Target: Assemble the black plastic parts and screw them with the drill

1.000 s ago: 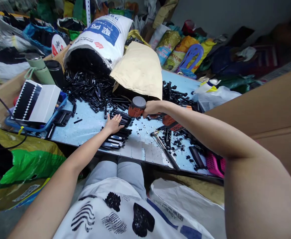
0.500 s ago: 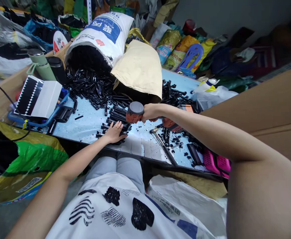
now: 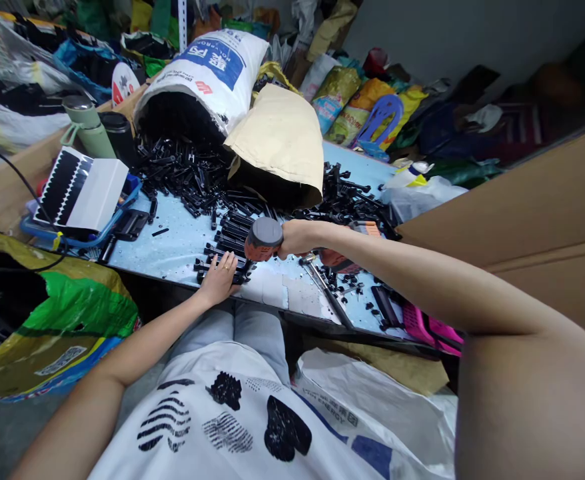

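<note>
My right hand (image 3: 296, 238) is wrapped round the handle of an orange and grey cordless drill (image 3: 264, 235). The drill's head is over the right end of a row of slim black plastic parts (image 3: 236, 229), close to my left fingertips. Its bit is mostly hidden by the body, and I cannot tell what the tip touches. My left hand (image 3: 218, 278) lies flat with fingers stretched out on the near parts of that row, at the table's front edge. To the right, a metal-headed hammer-like tool (image 3: 326, 291) rests among small loose pieces.
A white sack (image 3: 207, 73) and a tan bag (image 3: 280, 137) spill black parts across the blue tabletop (image 3: 172, 248). A blue tray (image 3: 105, 233), a green flask (image 3: 88, 130) and a black cup stand left. A pink basket (image 3: 425, 330) and cardboard (image 3: 522, 220) bound the right.
The drill in my right hand has come left and nearer to me, down towards the front of the row. My left hand has shifted slightly left and closer to the table edge.
</note>
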A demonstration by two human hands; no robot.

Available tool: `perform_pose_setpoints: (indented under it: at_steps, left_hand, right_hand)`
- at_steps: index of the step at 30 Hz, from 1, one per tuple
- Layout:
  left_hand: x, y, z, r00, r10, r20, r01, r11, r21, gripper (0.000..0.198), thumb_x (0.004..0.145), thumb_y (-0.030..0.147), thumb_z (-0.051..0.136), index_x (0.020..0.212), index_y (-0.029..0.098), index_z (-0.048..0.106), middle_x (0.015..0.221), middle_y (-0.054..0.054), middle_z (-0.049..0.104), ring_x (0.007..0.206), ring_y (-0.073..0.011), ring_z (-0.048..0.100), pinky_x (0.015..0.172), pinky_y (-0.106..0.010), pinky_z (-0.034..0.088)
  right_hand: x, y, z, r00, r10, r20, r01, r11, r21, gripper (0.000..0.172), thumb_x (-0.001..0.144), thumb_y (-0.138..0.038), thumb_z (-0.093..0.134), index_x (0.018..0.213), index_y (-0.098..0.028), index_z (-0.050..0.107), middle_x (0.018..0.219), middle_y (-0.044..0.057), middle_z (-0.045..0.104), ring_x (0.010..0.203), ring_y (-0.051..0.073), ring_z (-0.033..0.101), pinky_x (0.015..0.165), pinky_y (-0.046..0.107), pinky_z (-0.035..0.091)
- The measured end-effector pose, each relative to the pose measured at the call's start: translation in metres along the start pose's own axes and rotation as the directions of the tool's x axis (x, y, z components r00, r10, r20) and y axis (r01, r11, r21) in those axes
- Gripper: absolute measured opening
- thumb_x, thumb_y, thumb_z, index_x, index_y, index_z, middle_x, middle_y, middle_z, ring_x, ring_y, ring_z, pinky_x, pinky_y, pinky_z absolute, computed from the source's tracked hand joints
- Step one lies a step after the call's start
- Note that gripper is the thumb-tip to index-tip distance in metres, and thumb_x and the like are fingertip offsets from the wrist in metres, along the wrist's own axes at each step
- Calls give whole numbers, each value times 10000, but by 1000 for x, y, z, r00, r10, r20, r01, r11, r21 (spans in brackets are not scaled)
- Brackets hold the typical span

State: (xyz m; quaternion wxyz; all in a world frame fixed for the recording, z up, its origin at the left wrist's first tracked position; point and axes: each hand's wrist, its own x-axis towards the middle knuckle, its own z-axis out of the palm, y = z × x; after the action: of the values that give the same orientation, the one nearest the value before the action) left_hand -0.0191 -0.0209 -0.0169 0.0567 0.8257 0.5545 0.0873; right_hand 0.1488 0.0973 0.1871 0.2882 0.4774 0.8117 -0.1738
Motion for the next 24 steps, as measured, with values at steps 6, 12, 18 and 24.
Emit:
perform_pose_setpoints:
  at_steps: [6, 12, 18, 24]
  left_hand:
    - [4, -1, 2, 998, 22, -51, -22, 1000, -10, 699, 861, 443, 466, 1424, 66, 297, 1493, -190, 271, 1406, -301, 179, 1140, -492, 87]
    - [1, 1, 3, 994, 7, -107, -12, 999, -40, 653, 832, 396, 533, 1362, 41, 397, 1446, -223, 346, 1392, -314, 223, 1130, -505, 124]
    - [3, -1, 6, 993, 37, -114, -42, 998, -44, 587, 815, 373, 571, 1309, 69, 484, 1401, -227, 414, 1382, -339, 240, 1119, -526, 139]
    - [6, -4, 8, 983, 91, -161, -99, 994, -42, 598, 851, 410, 523, 1351, 96, 429, 1458, -209, 332, 1375, -346, 247, 1093, -578, 137]
  right_hand:
    - [4, -11, 9, 999, 9, -42, -11, 999, -47, 157, 565, -275, 716, 656, -152, 684, 600, 57, 618, 644, 232, 633, 572, 297, 473]
    - [-27, -27, 10, 994, -68, -84, 65, 997, -44, 192, 573, -292, 728, 728, -181, 711, 704, 44, 655, 745, 237, 650, 623, 282, 478]
    - [-24, -41, 15, 999, -44, 28, 44, 999, 0, 158, 566, -245, 693, 692, -150, 690, 592, 46, 623, 592, 205, 617, 550, 283, 450]
    - [-55, 16, 60, 983, -46, -175, 91, 962, 259, 252, 564, -261, 712, 793, -158, 690, 693, 47, 649, 668, 210, 617, 602, 289, 462]
